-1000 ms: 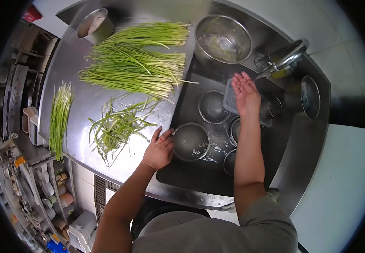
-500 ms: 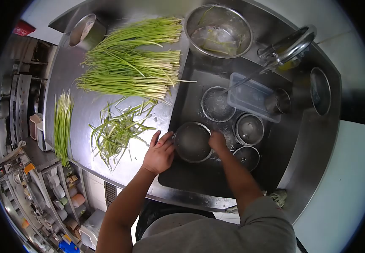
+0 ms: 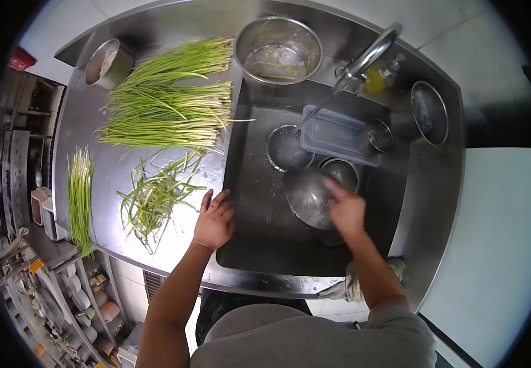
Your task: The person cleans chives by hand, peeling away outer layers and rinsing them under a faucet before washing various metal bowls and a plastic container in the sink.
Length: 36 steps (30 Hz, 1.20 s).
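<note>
My right hand [image 3: 346, 211] is closed on the rim of a round metal bowl [image 3: 307, 195], blurred by motion. The bowl is tilted over the sink [image 3: 259, 239] and partly covers a smaller metal bowl [image 3: 344, 175]. At the left rim of the sink my left hand [image 3: 214, 221] holds nothing, its fingers apart, close to a loose heap of green stalks [image 3: 161, 193]. Water runs from the faucet [image 3: 369, 52] toward another round metal bowl [image 3: 288, 147], beside a clear plastic tray [image 3: 339, 136] and a metal cup [image 3: 377, 135].
Bunches of green scallions [image 3: 167, 104] lie on the steel counter [image 3: 109, 202], with a separate bunch [image 3: 80, 202] at its left edge. A large steel basin [image 3: 279, 49] and a metal pot [image 3: 109, 63] stand behind. A cloth [image 3: 354, 282] hangs over the front rim.
My right hand has lifted and tilted the metal bowl, moving it right over the smaller bowls. My left hand has let go of its rim. The whole view has shifted slightly.
</note>
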### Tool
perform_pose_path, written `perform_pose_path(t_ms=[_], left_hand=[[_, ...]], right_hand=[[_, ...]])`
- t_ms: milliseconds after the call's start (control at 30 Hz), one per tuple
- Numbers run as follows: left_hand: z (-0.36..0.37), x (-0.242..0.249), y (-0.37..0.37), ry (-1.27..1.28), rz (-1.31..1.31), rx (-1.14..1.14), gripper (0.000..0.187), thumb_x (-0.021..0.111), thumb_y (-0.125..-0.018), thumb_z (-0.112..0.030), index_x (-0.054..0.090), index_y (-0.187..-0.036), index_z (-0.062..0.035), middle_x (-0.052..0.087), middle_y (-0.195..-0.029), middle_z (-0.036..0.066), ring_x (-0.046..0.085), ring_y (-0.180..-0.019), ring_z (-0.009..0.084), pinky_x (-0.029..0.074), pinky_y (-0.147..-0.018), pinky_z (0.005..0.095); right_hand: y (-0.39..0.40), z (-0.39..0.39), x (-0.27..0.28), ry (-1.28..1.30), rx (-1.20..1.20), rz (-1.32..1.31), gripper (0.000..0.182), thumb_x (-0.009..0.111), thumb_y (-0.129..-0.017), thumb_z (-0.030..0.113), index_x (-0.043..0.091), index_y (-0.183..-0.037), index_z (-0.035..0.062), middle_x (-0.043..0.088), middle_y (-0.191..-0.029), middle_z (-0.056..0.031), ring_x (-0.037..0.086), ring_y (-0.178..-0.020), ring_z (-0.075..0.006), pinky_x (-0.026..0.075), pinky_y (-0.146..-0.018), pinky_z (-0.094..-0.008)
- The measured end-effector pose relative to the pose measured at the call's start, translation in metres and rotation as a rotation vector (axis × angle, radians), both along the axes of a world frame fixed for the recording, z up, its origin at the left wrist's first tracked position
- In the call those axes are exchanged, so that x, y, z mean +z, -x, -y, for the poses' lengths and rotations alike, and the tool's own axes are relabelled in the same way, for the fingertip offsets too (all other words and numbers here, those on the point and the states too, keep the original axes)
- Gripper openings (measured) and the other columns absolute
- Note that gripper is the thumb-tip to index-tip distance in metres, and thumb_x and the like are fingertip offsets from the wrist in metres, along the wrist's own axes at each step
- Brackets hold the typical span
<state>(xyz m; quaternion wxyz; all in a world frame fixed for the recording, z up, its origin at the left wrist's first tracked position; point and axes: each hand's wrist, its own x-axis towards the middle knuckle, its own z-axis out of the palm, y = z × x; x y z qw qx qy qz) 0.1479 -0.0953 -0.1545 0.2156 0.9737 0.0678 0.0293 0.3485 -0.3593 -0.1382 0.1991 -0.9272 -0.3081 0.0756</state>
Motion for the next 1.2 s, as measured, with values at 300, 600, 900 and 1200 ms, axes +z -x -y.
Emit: perform_pose_path(t_ms=[300, 600, 900, 1200], left_hand=[[0.000, -0.002, 0.003, -0.002, 0.043, -0.007, 0.017, 0.059, -0.067, -0.005, 0.061, -0.084, -0.0079, 0.060, -0.099, 0.005, 0.043, -0.121, 0.0250, 0.023, -0.107, 0.0504], [-0.002, -0.003, 0.002, -0.005, -0.012, -0.019, 0.017, 0.058, -0.069, -0.008, 0.061, -0.086, -0.0038, 0.059, -0.100, 0.007, 0.039, -0.124, 0.0223, 0.021, -0.109, 0.0489], [-0.002, -0.004, 0.001, 0.008, 0.001, -0.007, 0.019, 0.060, -0.067, -0.005, 0.061, -0.086, -0.0091, 0.060, -0.099, 0.003, 0.044, -0.121, 0.0236, 0.023, -0.107, 0.0492], [-0.002, -0.003, 0.003, 0.008, 0.036, -0.021, 0.011, 0.058, -0.070, -0.007, 0.060, -0.081, -0.0063, 0.059, -0.094, 0.006, 0.041, -0.123, 0.0223, 0.021, -0.108, 0.0485]], right_hand=[[0.005, 0.094, -0.091, -1.176, -1.251, -0.561, 0.044, 0.060, -0.076, -0.001, 0.052, -0.119, -0.0043, 0.061, -0.104, -0.0110, 0.059, -0.088, -0.0192, 0.047, -0.077, -0.0288], [0.049, -0.042, -0.219, -0.851, -1.041, -1.443, 0.023, 0.062, -0.086, 0.029, 0.057, -0.098, 0.0104, 0.058, -0.082, -0.0060, 0.058, -0.069, -0.0183, 0.047, -0.056, -0.0323], [-0.016, -0.120, -0.200, -0.426, -0.800, 0.008, 0.030, 0.059, -0.071, 0.008, 0.062, -0.100, 0.0027, 0.066, -0.078, -0.0164, 0.064, -0.069, -0.0299, 0.050, -0.064, -0.0395], [-0.005, -0.084, -0.011, -0.099, -0.159, 0.062, 0.044, 0.056, -0.068, 0.003, 0.060, -0.111, 0.0108, 0.066, -0.085, -0.0175, 0.064, -0.074, -0.0318, 0.050, -0.070, -0.0379]])
